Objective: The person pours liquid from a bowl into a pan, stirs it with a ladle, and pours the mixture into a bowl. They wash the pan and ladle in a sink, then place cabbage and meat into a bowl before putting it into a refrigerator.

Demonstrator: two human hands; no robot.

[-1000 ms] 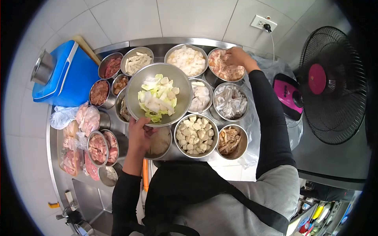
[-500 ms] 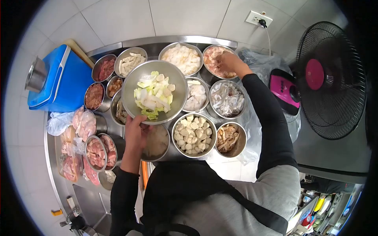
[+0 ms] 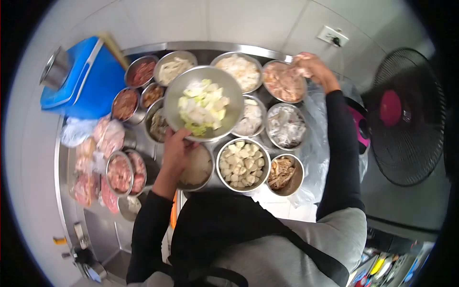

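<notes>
My left hand (image 3: 176, 149) grips the near rim of a large steel bowl (image 3: 233, 103), which holds chopped cabbage and pale round slices (image 3: 203, 106). At the upper right, my right hand (image 3: 319, 71) is raised above the edge of a bowl of pink meat (image 3: 283, 82), its fingers closed on pieces of pink meat (image 3: 303, 63). Below that bowl stands one with greyish squid-like pieces (image 3: 286, 127). A bowl of pale meatballs (image 3: 242, 164) and a smaller bowl of brown strips (image 3: 281, 172) are nearer my body.
Several more bowls of meat stand behind and left of the large bowl. A blue cooler (image 3: 86, 79) is at the left, above bagged raw meat (image 3: 109, 135). A black fan (image 3: 406, 115) stands at the right, beside clear plastic sheeting (image 3: 313, 143). A sink (image 3: 103, 234) lies lower left.
My right hand has lifted out of the meat bowl, up and to the right, with pink meat in its fingers. The camera view has shifted, and my left hand still grips the large bowl.
</notes>
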